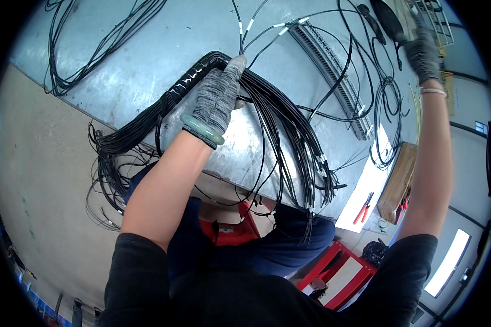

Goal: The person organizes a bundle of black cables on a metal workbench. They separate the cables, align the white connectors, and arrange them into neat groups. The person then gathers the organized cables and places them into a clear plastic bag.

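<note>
My left hand [218, 95], in a grey knit glove, grips a thick bundle of black cables [281, 103] at its bend. Black tape wraps the stretch of the bundle left of the hand [183, 84]. From there the loose wires hang over the table's near edge on the left, while on the right they fan out toward white-labelled ends [319, 163]. A few labelled wires [249, 26] run up past my fingertips. Raised at the far right, my gloved right hand [421, 57] is blurred, and its fingers are unclear. Near it lies a black rounded object [388, 20].
On the metal table [128, 71] are a grey slotted wire duct [333, 82], coiled cables [387, 92] and another cable loop [101, 49] at far left. Red-handled pliers [364, 210] lie on white paper beside a wooden box [396, 182]. Red stools [338, 275] stand below.
</note>
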A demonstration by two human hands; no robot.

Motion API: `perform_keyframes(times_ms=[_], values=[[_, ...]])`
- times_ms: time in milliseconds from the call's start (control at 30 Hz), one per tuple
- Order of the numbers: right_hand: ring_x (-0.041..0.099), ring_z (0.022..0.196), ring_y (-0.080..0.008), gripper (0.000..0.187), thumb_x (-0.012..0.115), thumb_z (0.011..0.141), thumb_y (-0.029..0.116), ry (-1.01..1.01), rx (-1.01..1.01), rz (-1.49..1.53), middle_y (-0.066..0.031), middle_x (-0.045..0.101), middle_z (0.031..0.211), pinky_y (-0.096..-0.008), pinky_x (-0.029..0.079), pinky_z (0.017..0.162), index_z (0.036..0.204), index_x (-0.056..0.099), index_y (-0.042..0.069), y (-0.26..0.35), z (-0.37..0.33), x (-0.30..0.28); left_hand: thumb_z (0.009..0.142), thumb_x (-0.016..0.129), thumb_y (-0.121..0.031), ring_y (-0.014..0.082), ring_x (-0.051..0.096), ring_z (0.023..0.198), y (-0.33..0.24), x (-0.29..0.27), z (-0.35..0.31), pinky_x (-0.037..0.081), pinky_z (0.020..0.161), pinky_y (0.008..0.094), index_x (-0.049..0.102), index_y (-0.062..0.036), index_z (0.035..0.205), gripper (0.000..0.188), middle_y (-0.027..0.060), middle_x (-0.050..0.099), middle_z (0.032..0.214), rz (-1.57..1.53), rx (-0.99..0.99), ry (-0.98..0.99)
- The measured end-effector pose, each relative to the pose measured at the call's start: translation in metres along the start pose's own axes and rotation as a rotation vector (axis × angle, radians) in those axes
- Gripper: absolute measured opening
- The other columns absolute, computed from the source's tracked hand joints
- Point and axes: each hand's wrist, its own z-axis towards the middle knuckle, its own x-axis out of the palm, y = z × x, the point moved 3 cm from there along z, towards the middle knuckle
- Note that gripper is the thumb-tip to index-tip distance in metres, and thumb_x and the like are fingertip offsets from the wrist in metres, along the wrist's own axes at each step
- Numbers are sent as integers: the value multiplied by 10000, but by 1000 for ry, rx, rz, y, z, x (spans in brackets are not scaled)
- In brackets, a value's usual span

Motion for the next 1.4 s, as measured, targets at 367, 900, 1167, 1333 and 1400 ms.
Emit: perform_keyframes(times_ms=[367, 900, 1167, 1333, 1400], values=[[565, 646, -100, 453, 609, 837, 400, 747, 913, 1459, -62, 605, 824, -218, 509, 534, 1060, 558, 10, 199, -75, 46, 809, 647, -376, 52, 334, 430, 6, -2, 5, 394, 420, 210, 574, -135, 777, 254, -70, 341, 504, -55, 6, -23], [590, 704, -110, 292, 507, 914, 288, 815, 910, 1690, -63, 619, 891, -224, 524, 604, 989, 586, 17, 242, -79, 59, 840, 604, -387, 53, 354, 416, 0, 4, 4, 417, 394, 202, 577, -125, 790, 267, -67, 364, 520, -34, 13, 5], [580, 645, -97, 286, 524, 903, 290, 780, 916, 1738, -56, 635, 792, -217, 502, 562, 922, 616, 20, 243, -72, 53, 838, 594, -408, 71, 417, 476, 1, 2, 4, 410, 418, 213, 573, -92, 786, 321, -34, 425, 573, -18, 17, 0], [586, 711, -98, 272, 545, 899, 254, 790, 930, 1640, -55, 625, 862, -200, 498, 565, 1010, 595, 11, 233, -74, 61, 847, 594, -381, 63, 385, 430, 1, 1, 3, 397, 393, 207, 573, -110, 763, 285, -59, 385, 523, -46, 22, -22], [597, 715, -108, 245, 567, 885, 231, 721, 936, 1655, -68, 636, 860, -210, 514, 581, 990, 603, 13, 232, -75, 59, 843, 598, -386, 66, 394, 433, -1, 2, 1, 397, 393, 208, 574, -107, 762, 292, -57, 390, 524, -39, 25, -34]])
